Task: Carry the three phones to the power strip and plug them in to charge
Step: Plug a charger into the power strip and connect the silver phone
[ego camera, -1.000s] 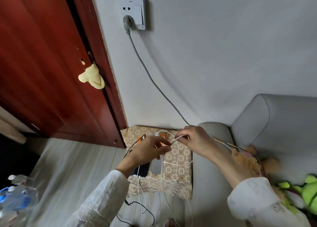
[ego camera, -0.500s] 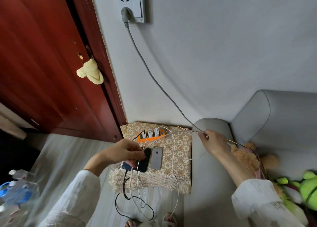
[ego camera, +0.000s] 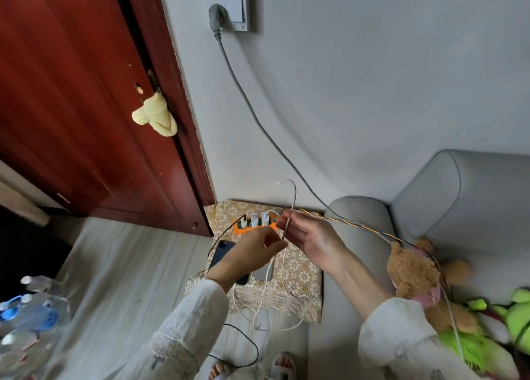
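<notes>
An orange power strip with white chargers plugged in lies at the back of a small stand covered by a patterned cloth. A dark phone and a grey phone lie on the cloth, partly hidden under my left hand; a third phone is not visible. My left hand pinches a white charging cable just above the phones. Right beside it, my right hand holds the same cable, and its free end loops upward.
A red wooden door stands at the left, and a wall socket feeds a grey cord. At the right is a grey sofa with plush toys. Water bottles stand at the lower left. Loose cables hang off the stand's front.
My left hand lifted off the phones and met my right hand. My right hand came left from the sofa arm, and the white cable's end now sticks up between them.
</notes>
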Demonstrator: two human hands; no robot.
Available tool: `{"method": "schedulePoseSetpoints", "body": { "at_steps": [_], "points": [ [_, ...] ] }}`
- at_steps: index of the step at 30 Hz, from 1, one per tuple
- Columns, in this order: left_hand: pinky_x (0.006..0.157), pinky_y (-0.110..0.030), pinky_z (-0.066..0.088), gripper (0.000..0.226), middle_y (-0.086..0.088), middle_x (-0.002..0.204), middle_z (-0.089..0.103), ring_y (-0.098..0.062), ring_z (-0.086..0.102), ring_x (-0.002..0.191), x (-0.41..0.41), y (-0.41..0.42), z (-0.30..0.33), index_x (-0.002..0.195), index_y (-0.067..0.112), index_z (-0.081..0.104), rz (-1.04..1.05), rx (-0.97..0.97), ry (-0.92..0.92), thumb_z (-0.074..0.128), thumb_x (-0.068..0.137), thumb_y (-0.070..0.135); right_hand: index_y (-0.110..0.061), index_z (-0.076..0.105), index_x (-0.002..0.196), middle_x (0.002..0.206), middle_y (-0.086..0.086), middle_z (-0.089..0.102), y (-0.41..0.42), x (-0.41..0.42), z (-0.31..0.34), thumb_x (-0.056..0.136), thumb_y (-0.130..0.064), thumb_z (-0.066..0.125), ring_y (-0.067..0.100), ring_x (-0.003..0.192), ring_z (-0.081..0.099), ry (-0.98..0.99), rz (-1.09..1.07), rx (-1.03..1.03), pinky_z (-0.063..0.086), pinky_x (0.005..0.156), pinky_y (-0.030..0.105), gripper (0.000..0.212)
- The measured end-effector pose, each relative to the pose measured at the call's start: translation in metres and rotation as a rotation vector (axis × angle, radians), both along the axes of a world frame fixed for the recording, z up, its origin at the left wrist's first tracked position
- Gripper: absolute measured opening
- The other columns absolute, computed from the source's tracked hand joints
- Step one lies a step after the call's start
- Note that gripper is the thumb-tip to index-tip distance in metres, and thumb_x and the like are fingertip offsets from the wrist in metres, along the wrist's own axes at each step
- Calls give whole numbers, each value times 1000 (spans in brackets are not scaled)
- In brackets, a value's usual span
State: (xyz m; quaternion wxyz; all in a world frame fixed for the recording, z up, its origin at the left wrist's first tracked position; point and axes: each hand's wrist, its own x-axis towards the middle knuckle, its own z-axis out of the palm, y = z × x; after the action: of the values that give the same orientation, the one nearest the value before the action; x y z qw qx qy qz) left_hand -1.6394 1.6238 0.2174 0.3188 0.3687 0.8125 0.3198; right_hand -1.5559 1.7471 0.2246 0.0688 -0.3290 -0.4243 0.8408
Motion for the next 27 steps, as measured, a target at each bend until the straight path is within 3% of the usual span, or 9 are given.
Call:
{"method": "schedulePoseSetpoints", "body": {
  "at_steps": [2,5,8,11,13,16,20,24,27],
  "points": [
    [57,-18,39,25,9,70,52,-11,51,67,0,-2,-7,89,12,55,118,35,48,63,83,35,-6,64,99,99,8,70,1,-2,1,89,-12,52,14,88,68,11,3,-18,48,74,23,17],
    [69,-21,43,27,2,86,65,-11,57,76,-1,-6,-14,101,12,63,86,39,16,65,82,31,-9,64,106,103,2,71,3,-2,0,88,-12,52,10,98,65,32,39,-14,44,84,22,22],
    [62,-15,45,16,-9,82,73,4,57,56,0,-6,-14,85,6,70,15,125,-45,60,86,18,-8,63,102,102,4,72,4,-5,-3,83,-12,55,13,98,67,62,46,-84,47,85,25,21],
    [52,-9,41,15,5,65,68,4,52,46,-5,-13,-16,79,7,73,-73,58,-104,62,84,17,-2,57,95,89,11,73,15,-8,-1,77,-11,57,21,81,72,121,-96,-315,57,78,37,20],
    [55,-18,40,15,7,64,67,-7,52,54,-10,-22,-23,80,11,74,-152,-87,-129,63,83,22,-1,57,88,71,10,72,26,-10,2,87,-11,51,19,63,70,101,-198,-374,59,63,31,12],
    [62,-24,39,15,-4,83,73,-12,53,67,-18,-36,-35,84,14,75,-215,-283,-99,65,81,25,-7,54,82,47,0,57,43,-16,7,95,-17,41,8,35,48,32,-272,-266,42,38,17,21],
    [75,-14,45,25,-1,107,71,-7,64,86,-24,-40,-38,106,15,68,-213,-293,-141,63,83,23,-10,57,91,38,-9,34,49,-18,8,96,-18,39,5,30,24,29,-207,-14,24,32,15,20],
    [62,-5,44,30,-1,100,66,-2,61,75,-30,-26,-29,115,11,62,-117,-158,-182,56,89,22,-16,55,109,39,-9,32,34,-16,-4,97,-21,39,6,32,25,24,-60,113,23,34,17,21],
    [68,-12,43,28,-8,105,68,-9,61,82,-33,-21,-33,115,8,61,-52,-106,-229,54,90,20,-9,57,104,46,-3,46,29,-13,-17,94,-6,37,8,35,36,-57,-27,146,29,36,18,23]
  ]
}}
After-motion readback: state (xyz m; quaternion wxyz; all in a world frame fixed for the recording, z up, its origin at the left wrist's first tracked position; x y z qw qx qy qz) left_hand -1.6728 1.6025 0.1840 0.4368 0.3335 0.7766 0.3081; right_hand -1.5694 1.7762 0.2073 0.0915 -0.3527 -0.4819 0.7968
